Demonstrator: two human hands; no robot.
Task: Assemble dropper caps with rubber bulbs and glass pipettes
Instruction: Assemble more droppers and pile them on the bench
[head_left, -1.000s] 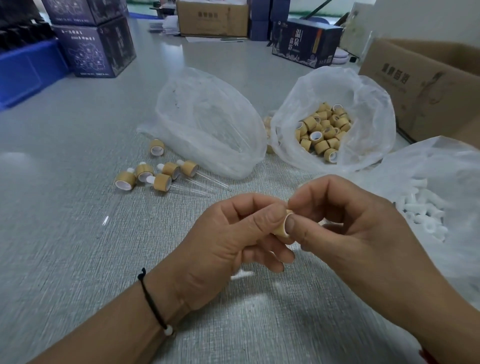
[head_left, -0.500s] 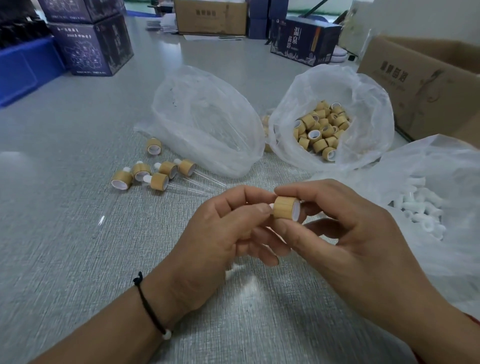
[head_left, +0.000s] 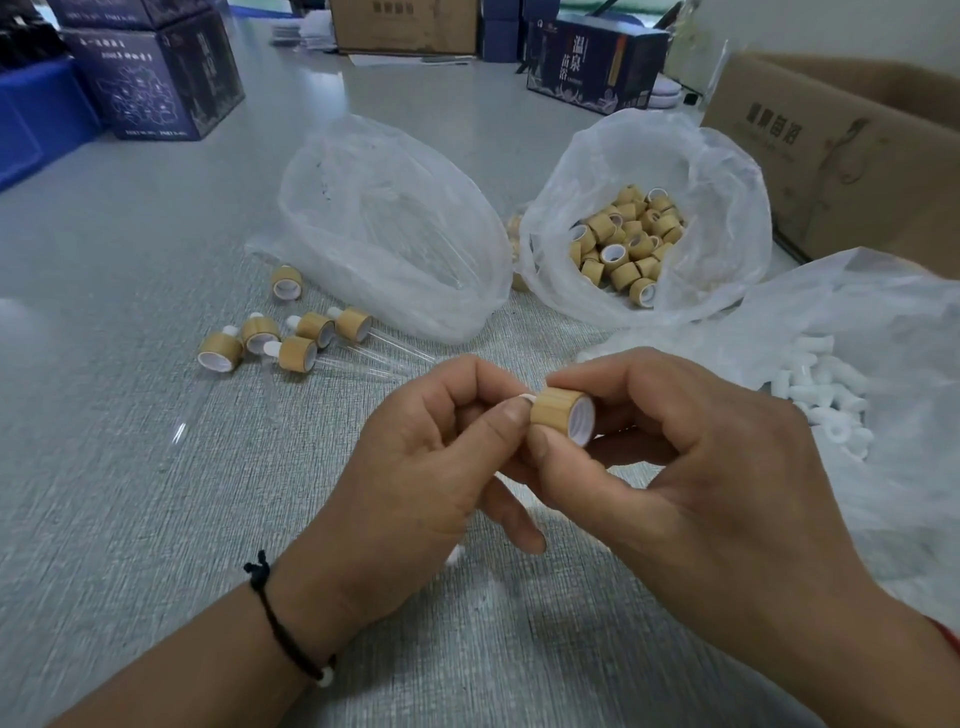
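A bamboo-coloured dropper cap (head_left: 558, 413) with a white threaded inside is pinched between the thumb and fingers of my right hand (head_left: 696, 483). A white rubber bulb (head_left: 523, 399) sticks out of the cap's left end, and the fingertips of my left hand (head_left: 421, 478) pinch it. Both hands are held low over the grey table (head_left: 130, 493), in the middle of the view. Several finished droppers (head_left: 296, 343) with glass pipettes lie to the left.
Three clear plastic bags lie behind the hands: one with glass pipettes (head_left: 395, 228), one with bamboo caps (head_left: 628, 244), one with white rubber bulbs (head_left: 826, 395) at right. A cardboard box (head_left: 841, 150) stands at far right, dark boxes (head_left: 156, 78) at far left.
The cap has turned from end-on between the fingertips to sideways, showing its bamboo wall and white inside. The white bulb now shows at its left end. Both hands rose slightly.
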